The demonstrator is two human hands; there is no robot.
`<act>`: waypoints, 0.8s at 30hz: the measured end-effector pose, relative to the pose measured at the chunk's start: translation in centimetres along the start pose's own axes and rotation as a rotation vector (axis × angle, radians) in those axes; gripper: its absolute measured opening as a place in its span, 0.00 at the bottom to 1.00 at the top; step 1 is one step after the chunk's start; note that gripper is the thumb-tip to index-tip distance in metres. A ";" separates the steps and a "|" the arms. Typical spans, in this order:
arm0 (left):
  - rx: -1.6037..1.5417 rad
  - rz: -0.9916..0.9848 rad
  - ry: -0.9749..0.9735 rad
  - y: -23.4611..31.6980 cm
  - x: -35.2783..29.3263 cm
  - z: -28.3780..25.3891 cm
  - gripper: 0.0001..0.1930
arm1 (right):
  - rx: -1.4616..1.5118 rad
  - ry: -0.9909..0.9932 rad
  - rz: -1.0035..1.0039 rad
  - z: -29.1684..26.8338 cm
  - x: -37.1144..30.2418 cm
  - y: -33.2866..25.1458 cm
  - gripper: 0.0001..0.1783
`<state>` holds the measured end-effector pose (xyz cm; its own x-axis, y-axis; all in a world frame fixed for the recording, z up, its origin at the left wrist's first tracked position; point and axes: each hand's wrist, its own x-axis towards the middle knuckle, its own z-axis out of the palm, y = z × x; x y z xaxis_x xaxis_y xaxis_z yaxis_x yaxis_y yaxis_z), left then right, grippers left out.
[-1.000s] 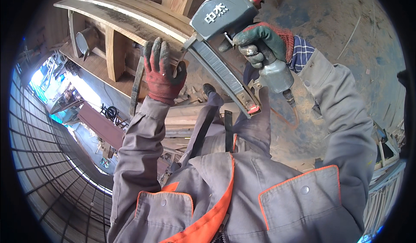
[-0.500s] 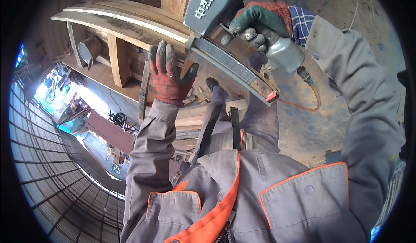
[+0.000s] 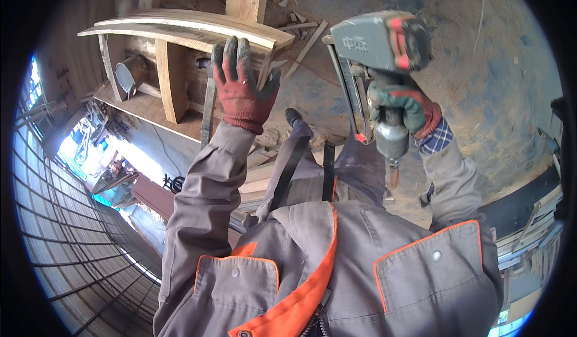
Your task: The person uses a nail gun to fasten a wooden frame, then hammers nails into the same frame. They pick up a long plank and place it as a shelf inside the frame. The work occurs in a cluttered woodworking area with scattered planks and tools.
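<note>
The left hand (image 3: 243, 90), in a red and gray glove, is open, with straight fingers and the thumb out to the side. Its fingers lie over the near edge of the wooden frame (image 3: 171, 31), at its right end, on the far left. The right hand (image 3: 412, 105) is curled tight around the handle of a big gray and red nail gun (image 3: 366, 39). The nail gun is right of the frame, well apart from it, above the floor (image 3: 481, 114). Thin wood scraps (image 3: 308, 49) lie between them.

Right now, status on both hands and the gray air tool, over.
Right hand gripping gray air tool, held apart from wooden frame. Left hand open at frame's right end, contact unclear. Wood scraps on floor nearby.
</note>
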<state>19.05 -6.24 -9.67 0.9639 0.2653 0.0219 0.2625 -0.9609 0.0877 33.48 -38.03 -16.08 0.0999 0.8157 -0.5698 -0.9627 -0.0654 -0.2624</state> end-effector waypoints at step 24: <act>-0.887 -0.010 -0.203 -15.7 -41.4 -8.3 0.44 | -1.730 0.911 -0.313 30.4 -0.9 51.1 0.30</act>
<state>-25.34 -1.49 -3.74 0.9731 0.1738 -0.1513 0.2214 -0.5232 0.8230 -23.43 -24.65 -5.33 0.8049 0.4607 -0.3740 0.2837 -0.8524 -0.4393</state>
